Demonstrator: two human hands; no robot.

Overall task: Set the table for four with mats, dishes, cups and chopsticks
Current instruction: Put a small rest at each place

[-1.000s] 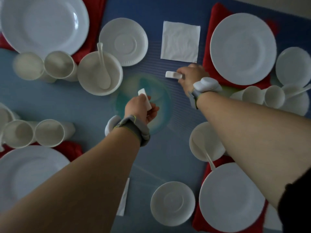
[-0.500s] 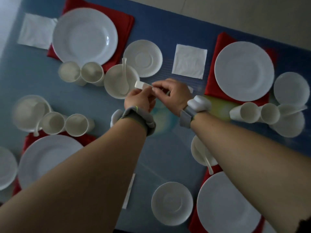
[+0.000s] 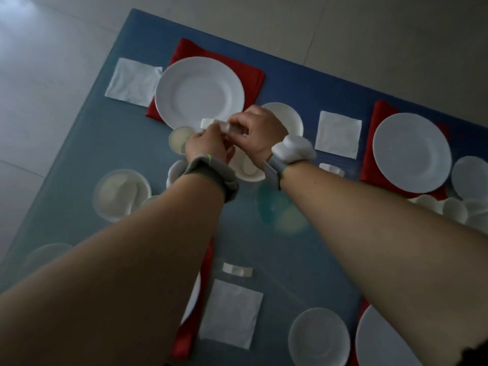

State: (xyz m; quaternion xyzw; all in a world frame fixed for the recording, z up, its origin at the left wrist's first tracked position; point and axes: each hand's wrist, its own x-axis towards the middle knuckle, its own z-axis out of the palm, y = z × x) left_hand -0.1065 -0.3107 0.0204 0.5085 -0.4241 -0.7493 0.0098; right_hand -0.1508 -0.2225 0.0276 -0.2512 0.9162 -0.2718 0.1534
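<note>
Both hands [image 3: 232, 141] pinching a white rest [image 3: 215, 125] above plate [image 3: 198, 92].

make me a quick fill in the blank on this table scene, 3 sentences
1. The big plate at the far left lies on a ____ mat.
2. The left hand and right hand together hold small ____ pieces.
3. The tabletop is ____ in colour.

Missing words: red; white; blue

Blue table [image 3: 303, 83] set at an angle. Pale tiled floor [image 3: 52, 48] beyond, grout lines visible. Dim light, soft glare on tiles upper left.
</note>
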